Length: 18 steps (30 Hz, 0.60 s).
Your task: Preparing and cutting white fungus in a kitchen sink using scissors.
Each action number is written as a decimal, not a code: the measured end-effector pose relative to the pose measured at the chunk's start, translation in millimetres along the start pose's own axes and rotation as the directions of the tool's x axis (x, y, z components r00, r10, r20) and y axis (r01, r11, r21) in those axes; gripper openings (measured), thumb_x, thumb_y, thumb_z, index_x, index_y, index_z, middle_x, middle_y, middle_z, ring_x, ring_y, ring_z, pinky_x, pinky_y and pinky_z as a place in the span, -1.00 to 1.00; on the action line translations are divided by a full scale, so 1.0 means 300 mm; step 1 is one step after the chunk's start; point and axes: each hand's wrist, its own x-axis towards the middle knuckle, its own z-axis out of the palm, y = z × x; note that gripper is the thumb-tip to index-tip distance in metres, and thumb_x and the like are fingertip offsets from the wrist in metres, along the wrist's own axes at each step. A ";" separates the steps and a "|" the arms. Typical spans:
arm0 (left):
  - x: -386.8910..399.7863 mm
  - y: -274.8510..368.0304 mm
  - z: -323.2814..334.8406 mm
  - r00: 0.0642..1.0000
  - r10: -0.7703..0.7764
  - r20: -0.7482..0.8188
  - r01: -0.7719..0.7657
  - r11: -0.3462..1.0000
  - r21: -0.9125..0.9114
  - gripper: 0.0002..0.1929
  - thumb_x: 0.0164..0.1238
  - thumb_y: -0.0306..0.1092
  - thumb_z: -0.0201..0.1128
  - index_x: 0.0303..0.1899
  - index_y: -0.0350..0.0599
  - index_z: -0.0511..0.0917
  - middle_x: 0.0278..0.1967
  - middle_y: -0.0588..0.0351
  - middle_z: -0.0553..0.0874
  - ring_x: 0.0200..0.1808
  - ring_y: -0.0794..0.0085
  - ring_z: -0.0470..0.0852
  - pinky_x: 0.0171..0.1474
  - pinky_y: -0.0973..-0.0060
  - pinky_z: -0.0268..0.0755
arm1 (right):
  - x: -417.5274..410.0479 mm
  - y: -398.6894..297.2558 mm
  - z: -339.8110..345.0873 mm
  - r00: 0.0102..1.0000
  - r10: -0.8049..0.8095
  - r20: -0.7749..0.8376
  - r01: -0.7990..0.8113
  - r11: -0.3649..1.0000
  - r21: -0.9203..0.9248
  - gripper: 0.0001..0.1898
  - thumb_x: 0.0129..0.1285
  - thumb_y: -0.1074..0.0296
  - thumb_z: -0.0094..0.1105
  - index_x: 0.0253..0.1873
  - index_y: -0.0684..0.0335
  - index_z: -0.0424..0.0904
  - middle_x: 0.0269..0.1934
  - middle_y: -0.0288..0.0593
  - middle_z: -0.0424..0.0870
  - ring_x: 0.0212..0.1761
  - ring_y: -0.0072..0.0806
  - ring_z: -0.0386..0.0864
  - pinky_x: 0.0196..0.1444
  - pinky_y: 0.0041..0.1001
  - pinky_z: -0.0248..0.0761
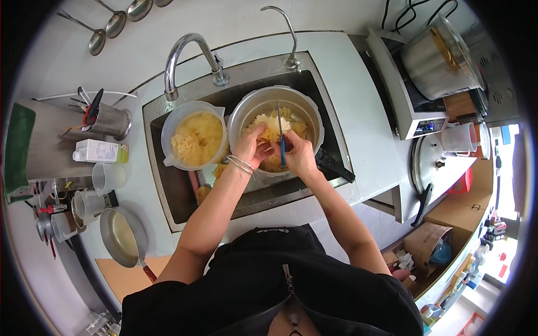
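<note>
My left hand point(251, 148), with bangles at its wrist, grips a pale ruffled clump that looks like soaked snow fungus point(275, 124). In my right hand point(299, 152) is a blue-handled blade point(282, 143), its narrow metal part pointing away from me across the clump. Whether it is a knife or scissors I cannot tell. Both hands are over a round metal pot point(238, 110) with a black handle, standing in the sink; more yellowish pieces lie inside it. Left of the pot, a translucent plastic pitcher point(165, 136) holds similar yellowish pieces in liquid.
The steel sink point(172, 210) has a large curved faucet point(191, 40) and a thin tap point(290, 33) behind it. A saucepan point(122, 237), a carton point(98, 151) and a utensil holder point(111, 122) stand left. At right are a large pot point(437, 63) and a lid point(424, 157).
</note>
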 end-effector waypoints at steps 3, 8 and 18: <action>-0.026 0.012 0.038 0.990 0.143 -0.018 -0.144 0.986 -0.087 -0.64 0.32 -0.06 0.16 0.01 -0.06 0.44 -0.17 0.14 0.61 -0.21 0.42 0.60 -0.17 0.41 0.54 | -0.017 -0.029 -0.089 0.991 0.124 0.049 -0.120 0.991 -0.066 -0.66 0.12 0.27 0.34 -0.05 0.27 0.51 -0.54 -0.21 0.55 -0.55 -0.62 0.42 -0.46 -0.55 0.35; -0.038 0.017 0.074 0.870 0.471 -0.146 -0.468 0.882 0.057 -0.57 0.32 -0.12 0.19 0.08 -0.15 0.31 -0.11 0.09 0.54 -0.12 0.41 0.57 -0.23 0.43 0.58 | -0.107 -0.094 -0.276 0.872 0.344 0.348 -0.342 0.937 -0.069 -0.49 0.08 0.12 0.38 0.07 0.27 0.47 -0.51 -0.25 0.53 -0.47 -0.57 0.49 -0.34 -0.55 0.39; -0.043 -0.010 0.119 0.834 0.532 -0.146 -0.492 0.837 0.239 -0.53 0.33 -0.11 0.19 0.11 -0.19 0.29 -0.10 0.09 0.55 -0.13 0.44 0.59 -0.18 0.44 0.55 | -0.120 -0.064 -0.236 0.738 0.312 0.598 -0.384 0.923 -0.008 -0.35 0.05 -0.14 0.33 0.00 0.38 0.47 -0.45 -0.26 0.53 -0.37 -0.60 0.47 -0.28 -0.55 0.37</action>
